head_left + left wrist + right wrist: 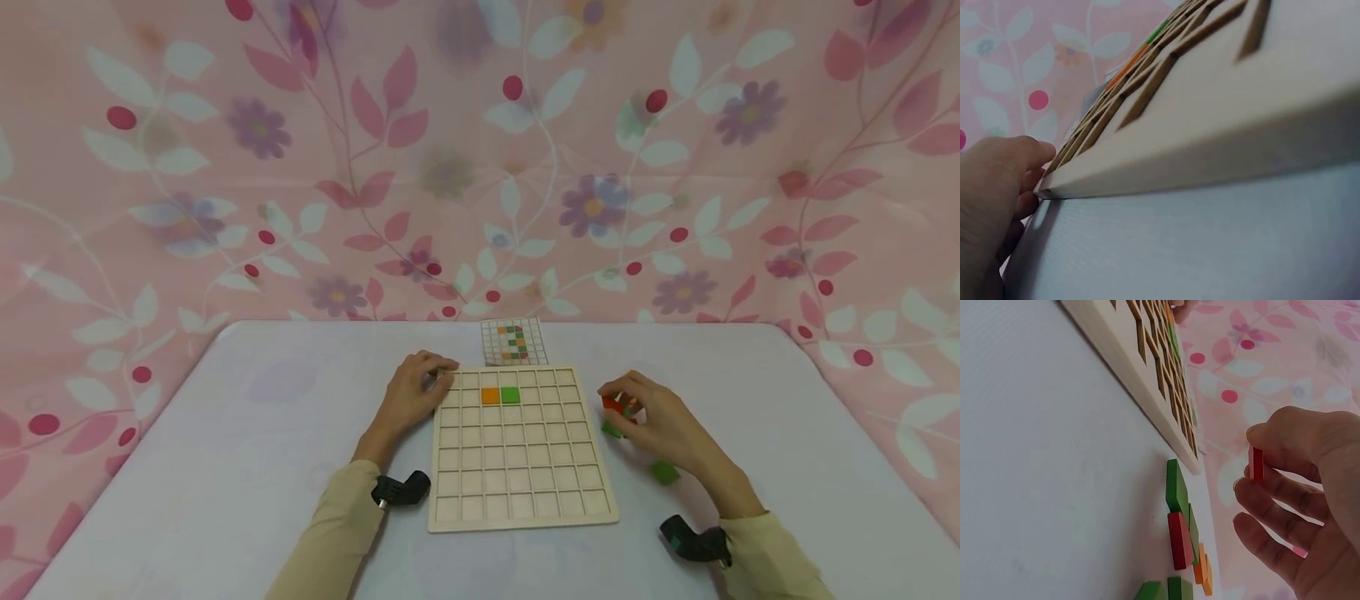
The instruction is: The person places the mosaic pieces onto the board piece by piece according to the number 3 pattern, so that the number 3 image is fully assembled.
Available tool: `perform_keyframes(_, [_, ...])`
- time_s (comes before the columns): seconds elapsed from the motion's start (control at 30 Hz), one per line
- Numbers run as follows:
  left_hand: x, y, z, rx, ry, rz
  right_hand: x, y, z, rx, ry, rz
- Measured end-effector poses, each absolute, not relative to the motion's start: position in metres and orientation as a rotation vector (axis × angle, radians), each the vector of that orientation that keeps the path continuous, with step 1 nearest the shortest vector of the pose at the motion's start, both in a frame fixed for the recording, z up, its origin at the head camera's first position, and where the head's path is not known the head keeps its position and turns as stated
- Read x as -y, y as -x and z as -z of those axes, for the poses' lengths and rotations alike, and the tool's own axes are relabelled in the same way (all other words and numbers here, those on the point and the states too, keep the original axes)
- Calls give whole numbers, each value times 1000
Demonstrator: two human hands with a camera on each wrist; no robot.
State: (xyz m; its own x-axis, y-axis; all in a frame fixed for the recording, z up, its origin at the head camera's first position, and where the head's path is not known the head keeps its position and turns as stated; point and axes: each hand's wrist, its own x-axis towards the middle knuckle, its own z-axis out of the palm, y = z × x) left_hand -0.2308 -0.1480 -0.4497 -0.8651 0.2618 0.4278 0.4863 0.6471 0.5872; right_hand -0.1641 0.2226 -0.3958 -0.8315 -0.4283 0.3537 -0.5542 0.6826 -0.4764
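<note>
A wooden grid board (525, 479) lies on the table, with an orange tile (490, 396) and a green tile (510, 395) side by side in its second row. My left hand (415, 392) holds the board's far left corner; in the left wrist view its thumb overlaps the edge, other fingers below. Right of the board, my right hand (656, 421) pinches a small red tile (1256, 464) between thumb and finger, above the table. Loose green (1176, 487), red (1179, 540) and orange tiles (1200, 565) lie beneath it, partly hidden in the head view.
A pattern card (514, 342) with a printed grid of coloured squares lies just beyond the board's far edge. Another green tile (664, 472) sits nearer, by the right forearm. A pink floral cloth (480, 167) hangs behind the white table (262, 467).
</note>
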Motion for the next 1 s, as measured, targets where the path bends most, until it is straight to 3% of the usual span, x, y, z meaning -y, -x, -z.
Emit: perform_keyframes(1.0, [149,246,449,2639,606,986,-158,193,398,2752,-800,-1152])
